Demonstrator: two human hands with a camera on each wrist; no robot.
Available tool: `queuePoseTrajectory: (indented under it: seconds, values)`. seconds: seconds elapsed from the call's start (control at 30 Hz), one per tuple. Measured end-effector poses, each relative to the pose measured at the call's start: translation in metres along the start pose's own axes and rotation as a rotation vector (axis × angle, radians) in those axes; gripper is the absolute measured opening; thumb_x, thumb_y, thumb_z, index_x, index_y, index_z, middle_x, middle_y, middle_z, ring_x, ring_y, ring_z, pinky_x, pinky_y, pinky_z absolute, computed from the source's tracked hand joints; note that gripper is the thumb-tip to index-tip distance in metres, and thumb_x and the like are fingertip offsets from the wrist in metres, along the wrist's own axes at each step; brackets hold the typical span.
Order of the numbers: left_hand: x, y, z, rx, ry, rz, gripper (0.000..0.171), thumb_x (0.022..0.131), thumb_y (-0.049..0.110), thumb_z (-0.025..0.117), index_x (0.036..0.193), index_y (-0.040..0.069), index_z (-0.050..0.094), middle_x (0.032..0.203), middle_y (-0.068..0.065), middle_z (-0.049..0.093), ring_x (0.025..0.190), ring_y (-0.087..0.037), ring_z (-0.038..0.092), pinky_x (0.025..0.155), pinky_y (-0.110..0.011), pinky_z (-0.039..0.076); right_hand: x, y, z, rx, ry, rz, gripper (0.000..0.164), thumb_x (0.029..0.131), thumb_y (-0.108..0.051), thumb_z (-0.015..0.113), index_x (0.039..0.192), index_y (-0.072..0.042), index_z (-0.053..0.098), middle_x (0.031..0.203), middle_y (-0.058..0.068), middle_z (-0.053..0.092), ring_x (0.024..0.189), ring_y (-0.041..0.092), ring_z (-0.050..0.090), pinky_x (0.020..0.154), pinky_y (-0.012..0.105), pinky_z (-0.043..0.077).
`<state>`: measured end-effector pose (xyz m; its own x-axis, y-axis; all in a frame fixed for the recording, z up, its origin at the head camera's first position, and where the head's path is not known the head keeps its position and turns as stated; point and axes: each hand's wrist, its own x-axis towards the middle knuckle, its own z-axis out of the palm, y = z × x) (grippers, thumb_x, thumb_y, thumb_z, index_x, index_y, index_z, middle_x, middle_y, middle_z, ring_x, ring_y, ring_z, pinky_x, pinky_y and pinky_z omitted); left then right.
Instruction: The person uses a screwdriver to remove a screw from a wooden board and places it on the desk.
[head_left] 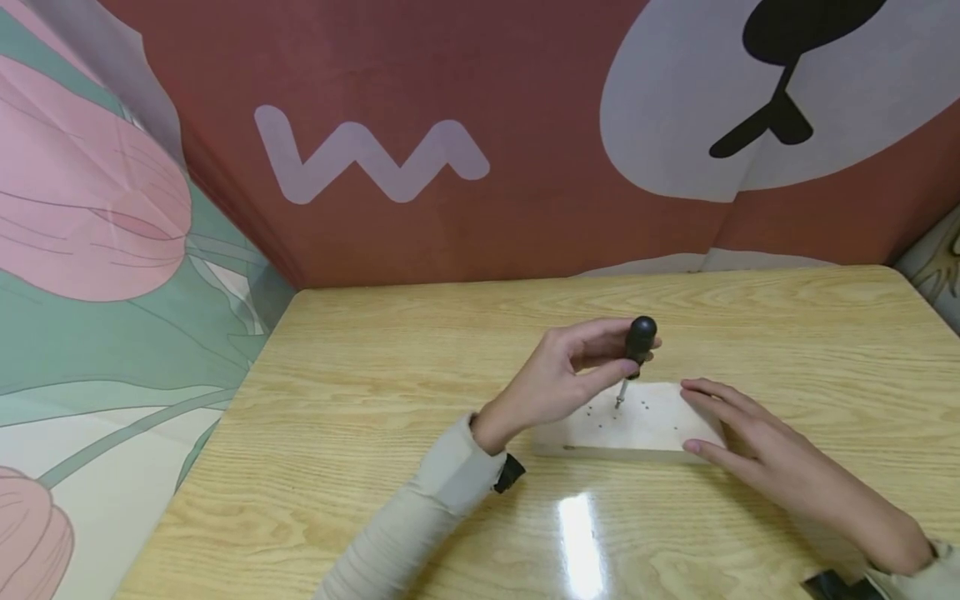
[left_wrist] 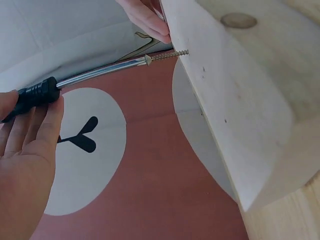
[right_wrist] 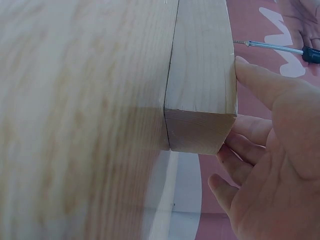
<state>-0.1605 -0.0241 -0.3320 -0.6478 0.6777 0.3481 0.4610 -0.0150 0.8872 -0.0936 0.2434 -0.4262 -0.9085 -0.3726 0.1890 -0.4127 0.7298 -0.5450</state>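
Observation:
My left hand [head_left: 558, 375] holds a screwdriver [head_left: 641, 337] by its black handle, thumb on one side and fingers on the other. Its shaft points down at the wooden block [head_left: 555, 437], a pale piece lying flat on the table. Between the shaft's end and the block's top stands a brass-coloured screw [left_wrist: 167, 55], most of its thread showing. Small dark holes dot that top face. My right hand [head_left: 780, 458] rests on the block's right end with fairly straight fingers, and in the right wrist view its thumb [right_wrist: 260, 80] touches the upper edge.
The wood-grain table [head_left: 375, 400] extends around the block, with a bright reflection in front. A reddish-brown printed cloth [head_left: 420, 242] hangs behind the table, and a floral cloth [head_left: 97, 350] hangs at the left. A dark knot [left_wrist: 239, 20] marks the block's side.

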Motion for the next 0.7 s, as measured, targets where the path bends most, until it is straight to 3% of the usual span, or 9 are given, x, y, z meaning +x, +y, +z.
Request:
queuePoseTrajectory:
  seconds: [0.17, 0.37, 0.5, 0.63, 0.7]
  values:
    - [-0.0002, -0.0020, 0.0022, -0.006, 0.081, -0.019, 0.039, 0.091, -0.001, 0.068, 0.129, -0.001, 0.060, 0.119, -0.022, 0.070, 0.103, -0.021, 0.072, 0.087, -0.026, 0.060, 0.0002, -0.0008, -0.0004, -0.002, -0.008, 0.007, 0.059, 0.095, -0.030, 0.068, 0.148, -0.014, 0.046, 0.153, 0.010, 0.042, 0.140, 0.026, 0.038, 0.100, -0.006, 0.006]
    - [0.0009, -0.0067, 0.0068, -0.001, 0.174, 0.034, 0.041, 0.087, -0.002, 0.072, 0.126, -0.002, 0.061, 0.114, -0.023, 0.071, 0.098, -0.021, 0.073, 0.086, -0.028, 0.060, 0.0001, -0.0009, -0.0010, -0.009, -0.017, 0.023, 0.059, 0.095, -0.032, 0.067, 0.148, -0.016, 0.046, 0.153, 0.009, 0.042, 0.139, 0.028, 0.039, 0.101, -0.004, 0.009]
    - [-0.0004, -0.0058, 0.0077, -0.012, 0.170, 0.030, 0.039, 0.091, -0.001, 0.068, 0.129, -0.003, 0.060, 0.116, -0.024, 0.069, 0.101, -0.021, 0.072, 0.090, -0.027, 0.059, 0.0002, -0.0008, -0.0009, -0.002, -0.020, 0.026, 0.059, 0.095, -0.032, 0.067, 0.148, -0.017, 0.046, 0.153, 0.009, 0.041, 0.139, 0.027, 0.039, 0.100, -0.005, 0.009]
    - [-0.0007, -0.0029, 0.0069, 0.006, 0.123, -0.001, 0.041, 0.094, -0.001, 0.063, 0.134, -0.002, 0.055, 0.121, -0.024, 0.067, 0.108, -0.026, 0.070, 0.093, -0.024, 0.057, 0.0006, -0.0004, -0.0005, -0.004, -0.007, 0.006, 0.059, 0.095, -0.031, 0.068, 0.147, -0.016, 0.047, 0.152, 0.009, 0.042, 0.142, 0.007, 0.032, 0.098, -0.006, 0.008]
    - [-0.0004, -0.0020, 0.0063, 0.021, 0.099, -0.004, 0.041, 0.095, -0.002, 0.062, 0.135, -0.002, 0.054, 0.123, -0.024, 0.066, 0.110, -0.027, 0.069, 0.094, -0.023, 0.056, 0.0008, -0.0001, -0.0004, -0.004, -0.003, 0.000, 0.059, 0.094, -0.031, 0.069, 0.147, -0.015, 0.047, 0.152, 0.009, 0.043, 0.142, 0.003, 0.030, 0.098, -0.007, 0.007]
